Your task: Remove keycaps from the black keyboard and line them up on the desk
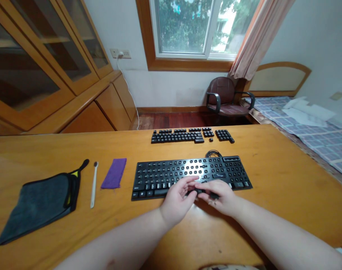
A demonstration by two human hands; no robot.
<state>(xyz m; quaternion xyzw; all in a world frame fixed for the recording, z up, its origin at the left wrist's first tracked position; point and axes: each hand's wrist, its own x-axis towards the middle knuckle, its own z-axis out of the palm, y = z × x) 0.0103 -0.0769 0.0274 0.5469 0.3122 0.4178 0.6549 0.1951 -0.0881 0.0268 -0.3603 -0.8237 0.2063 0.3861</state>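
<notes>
A black keyboard (pixel 159 173) lies on the desk, with many of its keycaps off and bare key posts showing. Keycaps remain along its lower edge, including the space bar (pixel 160 192). Over the front edge, right of centre, my left hand (pixel 180 198) is curled with thumb and fingers drawn together. My right hand (pixel 220 195) meets it there, thumb and forefinger closed on a small black keycap (pixel 198 191), mostly covered by fingertips. Whether the left fingertips also grip it is hard to see. Behind the keyboard, loose keycaps (pixel 175 137) sit arranged in keyboard layout.
Left of the keyboard lie a purple cloth (pixel 114 173), a white toothbrush (pixel 94 185) and a folded grey cloth (pixel 44 200) with black edging. A coiled cable (pixel 213 153) rests behind the keyboard. Beyond the wooden desk (pixel 274 168) stand a chair (pixel 225 95) and a bed.
</notes>
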